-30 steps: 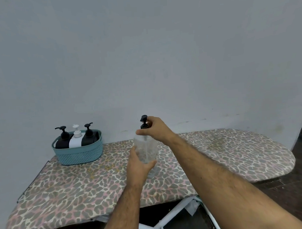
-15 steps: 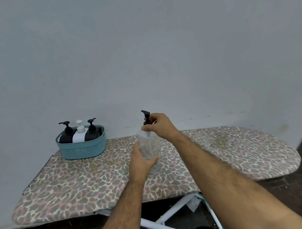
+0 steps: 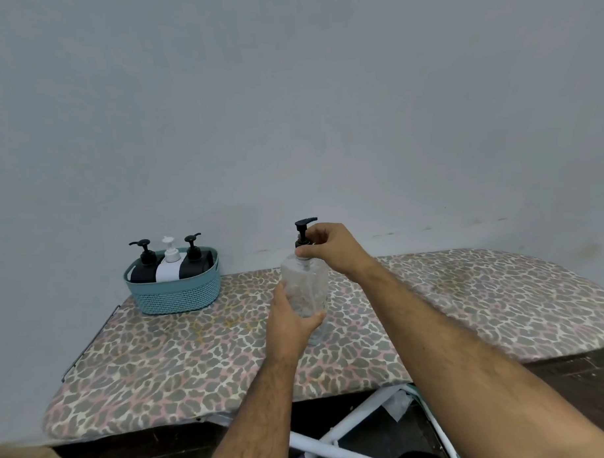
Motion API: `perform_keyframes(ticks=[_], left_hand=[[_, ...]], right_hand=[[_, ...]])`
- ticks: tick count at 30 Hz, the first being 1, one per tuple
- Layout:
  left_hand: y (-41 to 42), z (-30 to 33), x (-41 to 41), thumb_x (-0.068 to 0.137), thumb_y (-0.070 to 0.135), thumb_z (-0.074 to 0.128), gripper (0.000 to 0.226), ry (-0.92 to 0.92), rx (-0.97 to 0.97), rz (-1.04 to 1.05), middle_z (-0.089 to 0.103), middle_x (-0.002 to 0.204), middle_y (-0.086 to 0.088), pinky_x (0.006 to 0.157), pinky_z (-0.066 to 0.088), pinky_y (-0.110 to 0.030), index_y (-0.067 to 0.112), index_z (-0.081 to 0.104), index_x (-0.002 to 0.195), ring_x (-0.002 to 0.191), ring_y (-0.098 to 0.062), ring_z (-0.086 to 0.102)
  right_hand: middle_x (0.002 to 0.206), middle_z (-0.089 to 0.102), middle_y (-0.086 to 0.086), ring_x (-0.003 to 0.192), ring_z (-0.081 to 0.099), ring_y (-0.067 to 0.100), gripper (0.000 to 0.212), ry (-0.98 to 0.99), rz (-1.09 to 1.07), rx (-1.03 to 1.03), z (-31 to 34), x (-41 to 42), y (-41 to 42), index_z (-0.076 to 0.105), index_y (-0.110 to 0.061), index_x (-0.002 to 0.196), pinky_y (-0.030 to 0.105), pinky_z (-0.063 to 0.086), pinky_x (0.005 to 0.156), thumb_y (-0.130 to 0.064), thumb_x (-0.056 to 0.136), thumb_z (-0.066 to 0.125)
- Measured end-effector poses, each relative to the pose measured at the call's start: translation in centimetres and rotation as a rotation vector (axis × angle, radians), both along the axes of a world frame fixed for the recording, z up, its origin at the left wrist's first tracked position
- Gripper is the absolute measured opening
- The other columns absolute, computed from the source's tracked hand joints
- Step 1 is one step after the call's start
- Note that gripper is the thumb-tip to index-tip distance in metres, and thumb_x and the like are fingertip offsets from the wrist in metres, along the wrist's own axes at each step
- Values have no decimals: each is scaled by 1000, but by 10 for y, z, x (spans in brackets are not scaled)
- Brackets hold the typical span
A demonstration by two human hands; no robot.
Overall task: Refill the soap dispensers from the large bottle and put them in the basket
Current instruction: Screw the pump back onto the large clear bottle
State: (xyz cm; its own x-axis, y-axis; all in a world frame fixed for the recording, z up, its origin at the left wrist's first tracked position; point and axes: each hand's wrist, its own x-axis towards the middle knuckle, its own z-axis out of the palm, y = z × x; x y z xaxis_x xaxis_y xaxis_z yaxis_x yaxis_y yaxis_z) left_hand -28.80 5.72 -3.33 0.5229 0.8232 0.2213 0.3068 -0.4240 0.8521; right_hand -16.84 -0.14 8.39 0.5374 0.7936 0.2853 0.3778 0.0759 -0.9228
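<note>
Over at the left, a teal basket (image 3: pixel 174 295) sits near the back edge of the ironing board (image 3: pixel 161 364), close to the wall (image 3: pixel 289 109). Three dispensers stand upright inside it, side by side: a black dispenser (image 3: pixel 142 268), a white dispenser (image 3: pixel 168 269) in the middle, and a second black dispenser (image 3: pixel 195 266). Nearer the middle of the board, the left hand (image 3: pixel 290 327) wraps its fingers (image 3: pixel 315 319) around the lower body of a clear dispenser bottle (image 3: pixel 306 287), which is upright and well apart from the basket. Whether its base touches the board I cannot tell. The right hand (image 3: pixel 328 250) comes in from the right, its fingers pinched closed around the collar of the black pump (image 3: pixel 304 230) at the bottle's neck. White frame legs (image 3: pixel 351 419) show below the board.
</note>
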Motion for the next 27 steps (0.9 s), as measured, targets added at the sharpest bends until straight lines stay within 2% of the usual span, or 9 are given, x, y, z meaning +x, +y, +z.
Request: perform_keyframes(ticks=[5, 7, 9, 12, 15, 18, 20, 24, 27], left_hand=[[-2, -1, 0, 66, 41, 89, 103, 1, -5, 2, 50, 138, 1, 99, 50, -41, 23, 28, 147, 122, -17, 53], [-1, 0, 0, 66, 40, 89, 101, -1, 2, -1, 51, 137, 1, 100, 49, -39, 23, 29, 145, 122, -17, 53], [-1, 0, 0, 65, 38, 90, 100, -7, 3, 2, 52, 137, 0, 101, 48, -40, 23, 30, 144, 121, -17, 53], [0, -1, 0, 64, 37, 91, 99, -6, 5, 3, 53, 135, 0, 100, 49, -39, 23, 32, 143, 119, -16, 54], [-1, -1, 0, 64, 38, 90, 99, -2, 23, 6, 54, 134, 1, 99, 49, -37, 23, 32, 142, 119, -16, 54], [-1, -1, 0, 65, 39, 89, 98, 4, 33, 11, 54, 134, 1, 99, 49, -37, 22, 31, 143, 119, -15, 53], [0, -1, 0, 66, 39, 88, 99, 3, 30, 13, 52, 135, 1, 99, 48, -35, 22, 30, 144, 120, -15, 52], [-1, -2, -1, 67, 40, 88, 98, 10, 25, 10, 51, 136, 1, 98, 48, -35, 22, 31, 144, 121, -16, 52], [-1, -2, -1, 67, 39, 88, 98, 1, 12, 6, 51, 137, 0, 99, 48, -37, 22, 30, 144, 122, -16, 52]], right_hand=[[108, 70, 5, 98, 66, 15, 33, -75, -10, -127, 2, -9, 4, 69, -9, 105, 33, 51, 91, -25, 78, 81], [109, 69, 8, 98, 62, 14, 22, 31, 28, -74, 6, -8, -1, 68, -9, 108, 34, 47, 93, -13, 87, 69], [108, 68, 2, 101, 60, 11, 33, 96, 80, -38, 9, -2, -5, 66, -16, 113, 27, 43, 93, 2, 88, 56], [111, 70, 6, 105, 65, 11, 34, 93, 134, -4, 5, 6, -9, 65, -10, 118, 19, 46, 95, 8, 90, 56], [100, 73, 4, 98, 68, 13, 24, 49, 56, 11, 4, 7, -9, 70, -3, 108, 29, 49, 96, 0, 84, 70], [79, 68, -11, 69, 57, 7, 12, -69, 32, -41, 3, 3, -3, 72, -12, 94, 26, 48, 76, -9, 83, 73], [85, 66, -4, 71, 54, 11, 7, -98, 27, -61, 2, -3, 1, 69, -16, 84, 34, 50, 76, -12, 82, 74], [86, 68, -5, 76, 62, 10, 38, -144, -108, -82, 1, -10, 5, 50, -17, 73, 26, 48, 68, -22, 71, 87], [89, 65, -8, 83, 63, 9, 43, -227, -84, -152, 2, -10, 4, 60, -20, 88, 28, 51, 75, -43, 64, 87]])
